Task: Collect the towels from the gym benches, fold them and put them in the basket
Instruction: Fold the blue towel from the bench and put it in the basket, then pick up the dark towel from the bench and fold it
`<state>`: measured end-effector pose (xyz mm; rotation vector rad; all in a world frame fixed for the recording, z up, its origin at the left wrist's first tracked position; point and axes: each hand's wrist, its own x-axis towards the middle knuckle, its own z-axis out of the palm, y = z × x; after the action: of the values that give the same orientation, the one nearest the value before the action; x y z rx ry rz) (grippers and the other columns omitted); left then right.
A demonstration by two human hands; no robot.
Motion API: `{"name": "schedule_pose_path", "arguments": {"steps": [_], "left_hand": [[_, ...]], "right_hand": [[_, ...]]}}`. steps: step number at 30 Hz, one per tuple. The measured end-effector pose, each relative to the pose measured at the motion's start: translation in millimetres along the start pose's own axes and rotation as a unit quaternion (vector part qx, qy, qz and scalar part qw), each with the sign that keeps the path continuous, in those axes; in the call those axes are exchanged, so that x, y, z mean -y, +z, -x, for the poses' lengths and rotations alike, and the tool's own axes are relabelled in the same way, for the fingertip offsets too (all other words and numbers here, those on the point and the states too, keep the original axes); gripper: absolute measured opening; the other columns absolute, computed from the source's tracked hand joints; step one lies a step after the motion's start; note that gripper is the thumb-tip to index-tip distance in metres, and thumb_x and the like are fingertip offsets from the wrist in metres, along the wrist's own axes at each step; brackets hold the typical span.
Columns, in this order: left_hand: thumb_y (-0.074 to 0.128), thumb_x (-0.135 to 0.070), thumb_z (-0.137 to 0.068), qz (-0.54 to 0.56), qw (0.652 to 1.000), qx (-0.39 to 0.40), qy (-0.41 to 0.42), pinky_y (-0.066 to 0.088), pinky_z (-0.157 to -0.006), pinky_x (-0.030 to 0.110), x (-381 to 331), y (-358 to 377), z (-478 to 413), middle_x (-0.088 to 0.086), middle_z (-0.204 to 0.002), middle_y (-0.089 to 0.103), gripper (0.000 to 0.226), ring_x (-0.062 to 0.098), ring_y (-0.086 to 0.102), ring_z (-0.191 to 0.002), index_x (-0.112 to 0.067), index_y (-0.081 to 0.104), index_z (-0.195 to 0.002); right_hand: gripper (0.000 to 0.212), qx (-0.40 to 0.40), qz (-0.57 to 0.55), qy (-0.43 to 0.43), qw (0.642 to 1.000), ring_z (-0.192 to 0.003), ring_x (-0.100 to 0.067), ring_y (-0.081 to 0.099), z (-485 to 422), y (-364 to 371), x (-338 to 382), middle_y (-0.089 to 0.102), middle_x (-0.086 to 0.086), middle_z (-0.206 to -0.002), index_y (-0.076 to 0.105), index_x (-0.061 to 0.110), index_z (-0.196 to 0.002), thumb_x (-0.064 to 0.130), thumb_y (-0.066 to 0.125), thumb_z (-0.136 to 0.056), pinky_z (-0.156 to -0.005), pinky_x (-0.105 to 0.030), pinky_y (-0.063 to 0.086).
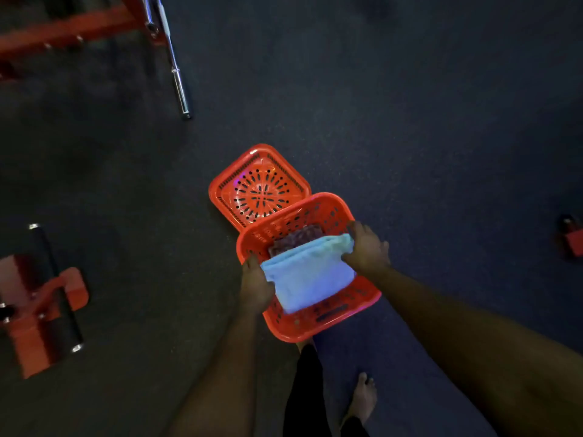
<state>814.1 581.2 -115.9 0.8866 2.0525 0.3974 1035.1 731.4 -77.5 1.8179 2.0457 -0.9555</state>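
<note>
A folded light blue towel (310, 274) lies across the open orange basket (318, 326) on the dark gym floor. My left hand (255, 287) grips the towel's left edge and my right hand (367, 247) grips its far right corner. Under the towel, at the basket's far end, a dark reddish folded towel (296, 239) shows. The basket's lid (257, 187) lies flat on the floor just beyond it, touching its far rim.
A chrome barbell (176, 74) and a red rack frame (63, 29) are at the upper left. A red bench base (41, 307) stands at the left. A small red object (572, 238) sits at the right edge. My bare foot (362, 398) is below the basket.
</note>
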Motion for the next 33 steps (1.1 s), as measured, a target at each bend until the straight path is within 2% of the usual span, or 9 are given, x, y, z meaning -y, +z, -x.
{"name": "schedule_pose_path", "arguments": {"steps": [3, 6, 11, 16, 21, 24, 28, 31, 33], "left_hand": [[0.061, -0.011, -0.072, 0.016, 1.000, -0.003, -0.002, 0.045, -0.082, 0.035, -24.8, -10.3, -7.8, 0.020, -0.110, 0.065, 0.046, 0.035, 0.062, -0.103, -0.001, 0.055, -0.116], [0.054, -0.021, -0.071, 0.004, 0.998, 0.053, 0.046, 0.043, -0.080, 0.030, -75.7, -29.3, -1.0, 0.020, -0.109, 0.068, 0.054, 0.034, 0.064, -0.101, -0.002, 0.056, -0.121], [0.059, -0.005, -0.086, -0.039, 0.988, 0.076, 0.127, 0.039, -0.073, 0.025, -165.9, -45.1, 5.1, 0.014, -0.101, 0.071, 0.031, 0.028, 0.066, -0.094, -0.007, 0.062, -0.117], [0.065, -0.013, -0.088, -0.075, 0.967, 0.096, 0.223, 0.043, -0.074, 0.024, -276.3, -36.7, 20.1, 0.012, -0.097, 0.071, 0.030, 0.024, 0.066, -0.089, -0.008, 0.063, -0.117], [0.067, -0.015, -0.087, -0.123, 0.921, 0.130, 0.347, 0.053, -0.080, 0.033, -415.3, 15.1, 45.1, 0.013, -0.092, 0.071, 0.025, 0.024, 0.066, -0.082, -0.008, 0.065, -0.110], [0.066, -0.016, -0.087, -0.146, 0.886, 0.145, 0.416, 0.051, -0.077, 0.029, -497.8, 63.3, 71.2, 0.010, -0.091, 0.071, 0.022, 0.023, 0.066, -0.081, -0.010, 0.065, -0.109], [0.065, -0.016, -0.088, -0.162, 0.832, 0.163, 0.504, 0.046, -0.069, 0.021, -605.1, 155.4, 119.9, 0.007, -0.087, 0.071, 0.019, 0.019, 0.065, -0.076, -0.009, 0.065, -0.105], [0.065, -0.016, -0.087, -0.172, 0.793, 0.192, 0.552, 0.045, -0.072, 0.020, -668.3, 225.7, 165.8, 0.000, -0.087, 0.068, 0.018, 0.015, 0.064, -0.077, -0.012, 0.066, -0.105], [0.066, -0.016, -0.087, -0.177, 0.766, 0.218, 0.579, 0.048, -0.075, 0.022, -708.4, 278.6, 200.8, -0.001, -0.089, 0.069, 0.019, 0.015, 0.065, -0.078, -0.013, 0.066, -0.106]], "right_hand": [[0.053, -0.053, -0.059, 0.040, 0.996, -0.117, -0.034, 0.059, -7.6, -10.3, 15.8, 0.063, -0.011, -0.125, 0.053, 0.016, -0.127, 0.032, 0.064, -0.077, -0.097, -0.047, 0.042], [0.063, -0.050, -0.126, 0.033, 0.990, -0.104, -0.035, 0.067, 10.8, -46.2, 15.4, 0.071, -0.016, -0.110, 0.065, 0.016, -0.114, 0.051, 0.049, -0.064, -0.087, -0.040, 0.050], [0.027, -0.093, -0.173, 0.048, 0.979, -0.095, -0.028, 0.071, 30.9, -115.0, -23.8, 0.075, -0.014, -0.098, 0.071, 0.009, -0.102, 0.015, 0.070, -0.076, -0.082, -0.035, 0.053], [0.014, -0.178, -0.252, 0.075, 0.948, -0.083, -0.020, 0.071, 73.2, -201.9, -82.1, 0.075, -0.009, -0.087, 0.074, 0.011, -0.094, 0.011, 0.071, -0.080, -0.077, -0.029, 0.053], [0.006, -0.269, -0.345, 0.122, 0.891, -0.070, -0.019, 0.072, 124.6, -285.8, -182.7, 0.072, -0.006, -0.080, 0.072, 0.009, -0.089, 0.012, 0.068, -0.085, -0.056, -0.013, 0.049], [0.006, -0.319, -0.378, 0.135, 0.859, -0.063, -0.016, 0.070, 150.8, -327.3, -256.9, 0.071, -0.007, -0.078, 0.070, 0.015, -0.082, 0.010, 0.067, -0.085, -0.051, -0.011, 0.045], [0.022, -0.392, -0.417, 0.154, 0.806, -0.058, -0.016, 0.065, 192.9, -372.1, -374.2, 0.070, -0.011, -0.078, 0.064, 0.023, -0.072, 0.005, 0.064, -0.085, -0.053, -0.019, 0.048], [0.018, -0.433, -0.440, 0.189, 0.763, -0.052, -0.012, 0.065, 234.1, -392.5, -451.0, 0.072, -0.010, -0.076, 0.066, 0.020, -0.072, 0.006, 0.064, -0.084, -0.057, -0.028, 0.055], [0.013, -0.454, -0.442, 0.215, 0.743, -0.052, -0.010, 0.065, 266.9, -403.2, -504.2, 0.072, -0.007, -0.075, 0.069, 0.017, -0.077, 0.007, 0.065, -0.084, -0.055, -0.022, 0.052]]}}
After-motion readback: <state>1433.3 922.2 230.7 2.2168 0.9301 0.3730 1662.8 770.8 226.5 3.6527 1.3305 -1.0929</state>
